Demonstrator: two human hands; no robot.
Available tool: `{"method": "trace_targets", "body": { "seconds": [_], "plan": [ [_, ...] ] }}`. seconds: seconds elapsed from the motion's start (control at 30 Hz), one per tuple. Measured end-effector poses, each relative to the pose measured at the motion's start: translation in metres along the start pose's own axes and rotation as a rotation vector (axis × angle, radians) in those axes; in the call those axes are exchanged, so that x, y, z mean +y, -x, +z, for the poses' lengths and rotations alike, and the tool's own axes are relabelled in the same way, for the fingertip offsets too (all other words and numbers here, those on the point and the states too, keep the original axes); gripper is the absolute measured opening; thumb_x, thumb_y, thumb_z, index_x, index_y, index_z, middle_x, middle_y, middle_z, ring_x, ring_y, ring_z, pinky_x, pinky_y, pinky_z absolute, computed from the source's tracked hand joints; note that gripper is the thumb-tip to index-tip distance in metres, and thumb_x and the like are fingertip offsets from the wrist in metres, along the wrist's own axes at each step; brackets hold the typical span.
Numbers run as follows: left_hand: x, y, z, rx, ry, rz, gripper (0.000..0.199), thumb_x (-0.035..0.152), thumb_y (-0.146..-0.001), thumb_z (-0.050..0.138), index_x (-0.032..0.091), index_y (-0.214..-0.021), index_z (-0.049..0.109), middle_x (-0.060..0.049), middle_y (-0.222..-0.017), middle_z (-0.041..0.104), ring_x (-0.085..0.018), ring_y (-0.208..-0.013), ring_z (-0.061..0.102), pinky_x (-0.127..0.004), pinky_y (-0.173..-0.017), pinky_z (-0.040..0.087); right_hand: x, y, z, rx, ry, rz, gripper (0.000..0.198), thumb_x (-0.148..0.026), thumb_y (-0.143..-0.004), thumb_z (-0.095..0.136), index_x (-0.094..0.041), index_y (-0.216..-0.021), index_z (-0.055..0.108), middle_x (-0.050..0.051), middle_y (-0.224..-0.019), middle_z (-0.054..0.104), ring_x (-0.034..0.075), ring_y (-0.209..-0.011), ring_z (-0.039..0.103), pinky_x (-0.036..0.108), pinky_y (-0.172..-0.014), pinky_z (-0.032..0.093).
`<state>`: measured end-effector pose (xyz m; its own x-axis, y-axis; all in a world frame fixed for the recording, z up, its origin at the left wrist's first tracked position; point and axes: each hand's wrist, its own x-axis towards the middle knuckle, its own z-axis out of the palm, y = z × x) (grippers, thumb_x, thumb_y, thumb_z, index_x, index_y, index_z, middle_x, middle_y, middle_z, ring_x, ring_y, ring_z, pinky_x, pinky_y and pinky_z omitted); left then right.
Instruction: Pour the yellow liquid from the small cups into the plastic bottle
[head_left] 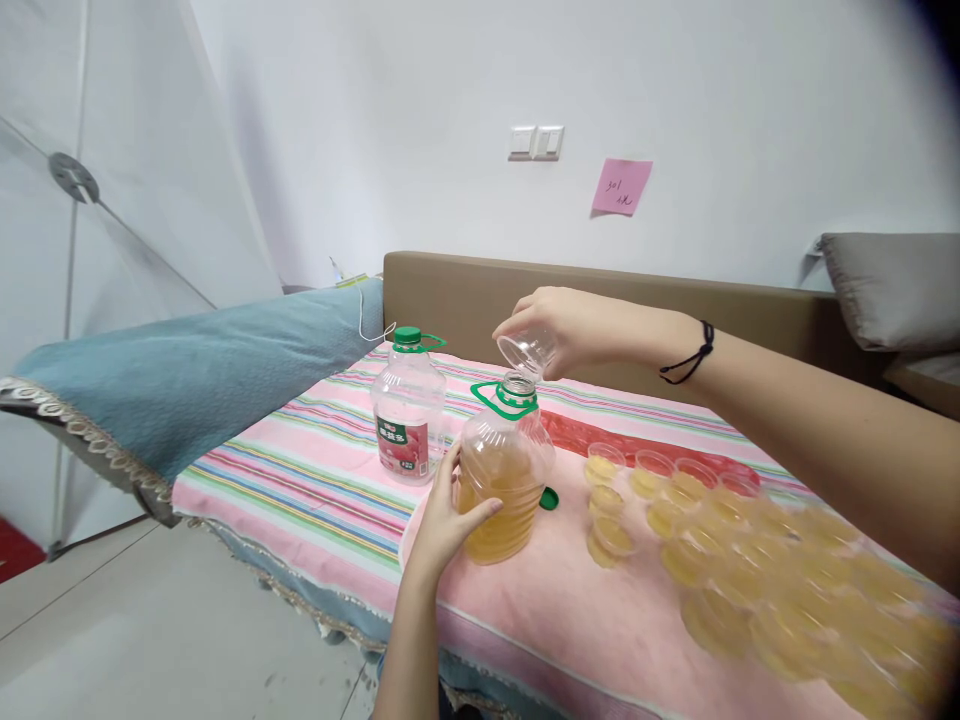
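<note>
A clear plastic jug [499,500] with a green neck handle stands uncapped, partly filled with yellow liquid. My left hand [452,515] is wrapped round its lower left side, thumb across the front. Above the jug's mouth, my right hand [551,325] grips a clear plastic cup [527,352], tilted with its rim toward the neck. Whether liquid is flowing from it I cannot tell. The green cap [550,498] lies on the cloth just right of the jug. Many clear cups of yellow liquid [705,550] stand in rows to the right, the nearest ones blurred.
A second jug [409,425], capped in green with a red label, stands to the left behind the first. A red strip [645,445] lies behind the cups. The striped cloth [300,465] covers the surface; a brown backrest [450,300] runs along the wall.
</note>
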<state>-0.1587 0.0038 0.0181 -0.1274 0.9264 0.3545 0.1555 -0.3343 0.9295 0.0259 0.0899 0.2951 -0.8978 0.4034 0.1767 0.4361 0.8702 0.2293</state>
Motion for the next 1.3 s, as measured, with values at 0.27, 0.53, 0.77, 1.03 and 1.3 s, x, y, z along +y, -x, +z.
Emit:
{"method": "trace_targets", "body": {
  "seconds": [0.27, 0.53, 0.77, 1.03, 1.3],
  "plan": [
    [0.002, 0.0, 0.0, 0.014, -0.046, 0.002, 0.096, 0.055, -0.069, 0.079, 0.024, -0.147, 0.033, -0.012, -0.158, 0.034, -0.03, -0.148, 0.029, -0.05, -0.124, 0.023, -0.011, -0.008, -0.003, -0.027, 0.191, -0.125, 0.039, -0.006, -0.067, 0.073, -0.022, -0.103, 0.072, 0.007, -0.1, 0.068, 0.024, -0.09, 0.056, 0.034, -0.074, 0.038],
    [0.005, 0.001, 0.001, 0.008, -0.032, -0.002, 0.095, 0.055, -0.069, 0.079, 0.024, -0.147, 0.034, -0.012, -0.156, 0.036, -0.029, -0.147, 0.031, -0.05, -0.124, 0.023, -0.007, -0.007, -0.002, -0.004, 0.169, -0.182, 0.043, -0.005, -0.066, 0.072, -0.023, -0.105, 0.072, 0.007, -0.1, 0.068, 0.023, -0.089, 0.054, 0.035, -0.074, 0.039],
    [0.005, 0.0, 0.001, -0.012, -0.016, 0.004, 0.092, 0.052, -0.071, 0.078, 0.024, -0.147, 0.032, -0.011, -0.156, 0.036, -0.028, -0.144, 0.035, -0.047, -0.121, 0.029, 0.001, -0.004, -0.001, -0.007, 0.138, -0.152, 0.043, -0.007, -0.067, 0.074, -0.024, -0.106, 0.072, 0.007, -0.105, 0.068, 0.025, -0.093, 0.057, 0.034, -0.075, 0.041],
    [0.004, 0.0, 0.002, -0.002, -0.026, 0.006, 0.09, 0.052, -0.072, 0.078, 0.025, -0.146, 0.034, -0.012, -0.156, 0.037, -0.03, -0.144, 0.035, -0.048, -0.119, 0.031, -0.001, 0.001, -0.005, 0.009, 0.146, -0.107, 0.043, -0.012, -0.069, 0.077, -0.024, -0.11, 0.071, 0.008, -0.106, 0.069, 0.026, -0.095, 0.058, 0.036, -0.078, 0.042],
    [0.004, 0.001, 0.002, 0.001, -0.031, 0.006, 0.091, 0.053, -0.072, 0.078, 0.026, -0.147, 0.034, -0.012, -0.156, 0.037, -0.03, -0.143, 0.036, -0.049, -0.118, 0.032, 0.001, 0.0, -0.002, -0.007, 0.166, -0.1, 0.044, -0.01, -0.068, 0.076, -0.023, -0.109, 0.072, 0.008, -0.107, 0.069, 0.027, -0.095, 0.058, 0.037, -0.078, 0.042]
  ]
}}
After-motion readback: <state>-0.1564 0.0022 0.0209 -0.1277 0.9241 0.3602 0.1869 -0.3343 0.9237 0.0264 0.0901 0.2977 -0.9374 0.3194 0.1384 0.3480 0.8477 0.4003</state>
